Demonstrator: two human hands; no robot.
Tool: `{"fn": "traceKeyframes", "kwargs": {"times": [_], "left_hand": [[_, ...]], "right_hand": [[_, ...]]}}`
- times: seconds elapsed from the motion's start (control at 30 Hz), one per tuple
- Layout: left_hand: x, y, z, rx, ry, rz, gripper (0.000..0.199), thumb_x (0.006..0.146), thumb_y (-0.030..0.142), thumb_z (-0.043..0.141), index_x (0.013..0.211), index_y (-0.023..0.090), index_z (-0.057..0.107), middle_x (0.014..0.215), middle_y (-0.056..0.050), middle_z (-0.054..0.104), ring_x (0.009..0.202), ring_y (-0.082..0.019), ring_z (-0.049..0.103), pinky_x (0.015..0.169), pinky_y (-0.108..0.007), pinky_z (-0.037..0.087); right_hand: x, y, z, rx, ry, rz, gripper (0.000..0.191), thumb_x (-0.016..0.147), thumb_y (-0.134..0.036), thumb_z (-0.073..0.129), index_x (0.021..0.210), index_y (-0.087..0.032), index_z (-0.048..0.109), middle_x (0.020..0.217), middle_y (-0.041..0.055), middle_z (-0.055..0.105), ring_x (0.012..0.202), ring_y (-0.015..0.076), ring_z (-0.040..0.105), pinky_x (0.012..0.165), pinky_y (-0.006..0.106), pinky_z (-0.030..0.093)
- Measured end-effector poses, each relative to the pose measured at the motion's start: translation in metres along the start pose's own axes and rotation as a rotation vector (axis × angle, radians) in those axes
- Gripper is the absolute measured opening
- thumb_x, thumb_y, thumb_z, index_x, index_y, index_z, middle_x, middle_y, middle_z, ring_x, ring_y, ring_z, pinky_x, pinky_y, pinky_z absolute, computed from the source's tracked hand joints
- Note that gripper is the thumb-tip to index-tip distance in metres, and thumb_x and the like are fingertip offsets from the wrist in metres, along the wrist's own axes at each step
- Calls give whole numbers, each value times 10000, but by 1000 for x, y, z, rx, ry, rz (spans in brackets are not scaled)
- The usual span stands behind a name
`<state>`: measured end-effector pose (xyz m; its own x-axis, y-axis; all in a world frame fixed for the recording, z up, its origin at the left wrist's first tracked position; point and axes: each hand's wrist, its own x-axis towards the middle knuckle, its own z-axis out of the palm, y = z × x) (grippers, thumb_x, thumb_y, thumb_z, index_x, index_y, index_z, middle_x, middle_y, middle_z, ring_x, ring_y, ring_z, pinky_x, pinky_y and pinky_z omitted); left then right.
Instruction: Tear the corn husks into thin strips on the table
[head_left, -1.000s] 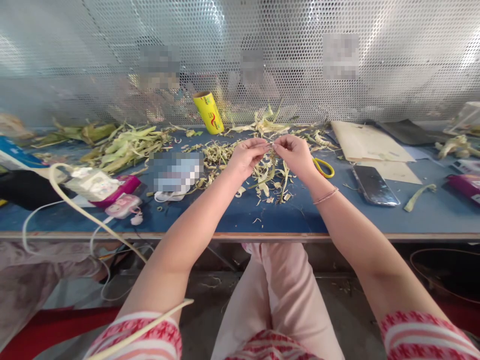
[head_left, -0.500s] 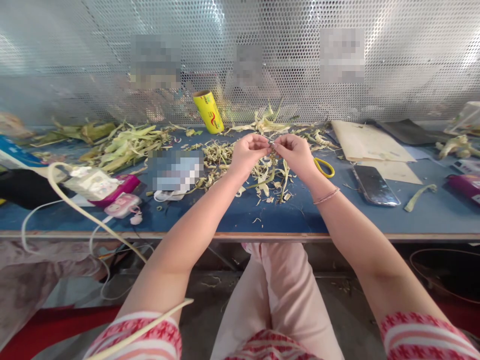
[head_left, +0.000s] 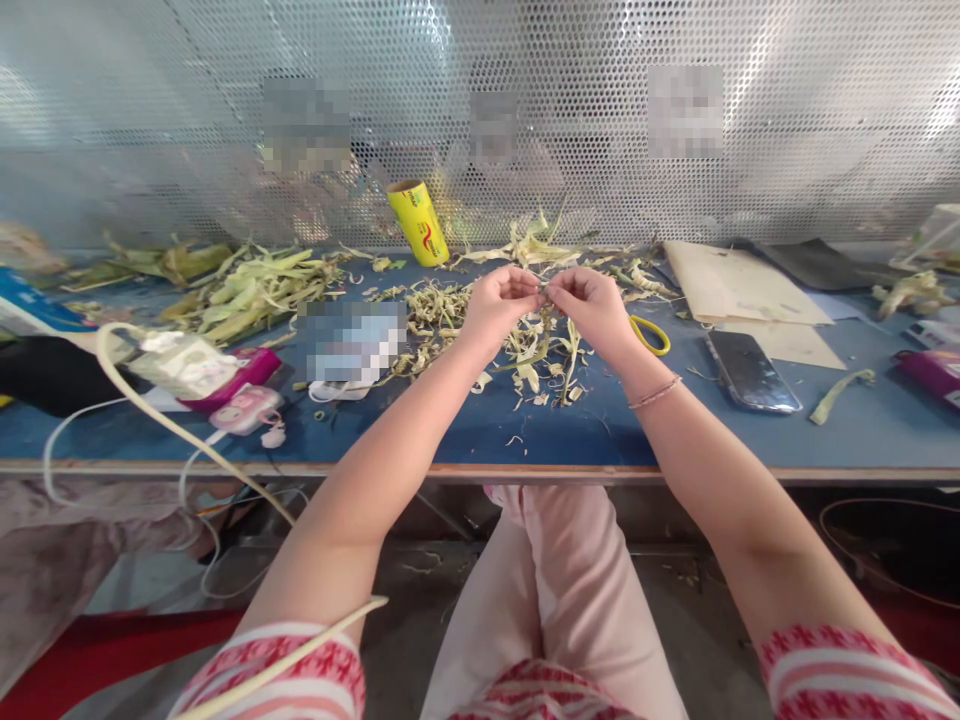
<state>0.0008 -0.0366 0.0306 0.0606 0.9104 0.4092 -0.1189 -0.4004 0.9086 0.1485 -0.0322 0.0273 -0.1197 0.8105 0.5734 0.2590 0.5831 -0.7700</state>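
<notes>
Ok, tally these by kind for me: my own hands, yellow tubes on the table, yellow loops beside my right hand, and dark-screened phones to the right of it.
Hands: 2 (left hand and right hand)
Yellow tube: 1
Yellow loop: 1
Dark-screened phone: 1
Total: 5

- Deep blue all over the worktop, with brown along the front edge!
- Pale green and straw yellow through the leaf strips; cream and faint green in the curled shreds.
- Just pale, too small to tell more, on the tiny pinched scrap.
- Blazing yellow on the tube, with a red squiggle and dark print!
- Yellow again, on the loop.
- Silver-grey, dotted with holes, across the panel.
- Red motifs on white, with pink bands, on the sleeves!
- Soft pink for the trousers.
- Glossy black on the phone, beige on the folder.
</notes>
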Motion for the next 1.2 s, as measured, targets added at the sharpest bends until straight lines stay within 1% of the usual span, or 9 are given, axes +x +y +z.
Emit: {"fn": "traceKeyframes", "kwargs": {"times": [0.23, 0.33, 0.43, 0.57, 0.73, 0.83, 1.03, 1.1, 1.2], "left_hand": [[0, -1, 0, -79, -69, -76, 173, 601, 85, 680, 736, 172, 615, 675, 23, 588, 639, -81, 554, 670, -248, 468], [1, -1, -1, -106, -81, -109, 97, 640, 111, 625, 709, 179, 620, 649, 21, 580, 614, -83, 546, 633, -240, 461], [3, -1, -1, -132, -57, -119, 41, 691, 147, 601, 688, 180, 625, 641, 12, 579, 617, -91, 549, 631, -245, 463], [6, -6, -4, -142, -33, -126, 49, 725, 202, 660, 690, 174, 640, 659, 5, 596, 605, -85, 539, 640, -251, 459], [7, -11, -7, -134, -85, -114, 89, 693, 226, 736, 719, 173, 670, 685, -2, 629, 614, -82, 550, 648, -250, 465], [7, -9, -6, -126, -86, -113, 111, 680, 233, 755, 719, 165, 677, 698, -7, 641, 627, -88, 566, 672, -264, 476], [6, -9, -4, -58, -78, -62, 147, 666, 281, 773, 717, 168, 693, 699, -13, 657, 641, -99, 570, 665, -262, 470], [4, -8, -5, 12, -73, -12, 135, 680, 289, 760, 723, 175, 701, 676, -11, 651, 636, -104, 561, 654, -258, 461], [1, -3, -6, 174, -44, 99, 74, 706, 257, 732, 724, 188, 712, 663, -11, 646, 646, -119, 552, 655, -260, 442]], "right_hand": [[-1, -3, -2, -1, 15, -8, 87, 784, -256, 602, 732, -191, 576, 639, -23, 538, 616, 102, 479, 608, 278, 409], [-1, -2, -2, 0, 16, -5, 110, 785, -281, 615, 732, -193, 574, 633, -26, 532, 606, 99, 465, 594, 272, 399], [0, -1, -2, 6, 7, 3, 117, 790, -285, 614, 730, -193, 573, 629, -26, 526, 602, 99, 455, 585, 272, 390], [0, -2, -2, 17, -7, 6, 93, 792, -256, 606, 735, -191, 574, 628, -24, 523, 598, 101, 454, 585, 277, 389], [-1, -3, -2, 34, -19, 13, 109, 795, -266, 602, 726, -192, 561, 626, -26, 507, 609, 103, 462, 590, 276, 397], [-1, -3, -3, 24, -23, 5, 125, 797, -289, 605, 731, -191, 561, 626, -26, 500, 614, 104, 464, 592, 276, 400], [0, -1, -2, 10, -27, -7, 143, 806, -318, 592, 742, -194, 561, 635, -20, 502, 611, 104, 464, 580, 273, 398], [-1, -1, -2, -1, -24, -11, 130, 803, -300, 588, 738, -191, 562, 629, -21, 503, 602, 102, 460, 579, 273, 394], [-1, -3, -3, -36, -16, -20, 113, 794, -279, 587, 726, -191, 565, 619, -24, 509, 600, 101, 459, 586, 271, 394]]}}
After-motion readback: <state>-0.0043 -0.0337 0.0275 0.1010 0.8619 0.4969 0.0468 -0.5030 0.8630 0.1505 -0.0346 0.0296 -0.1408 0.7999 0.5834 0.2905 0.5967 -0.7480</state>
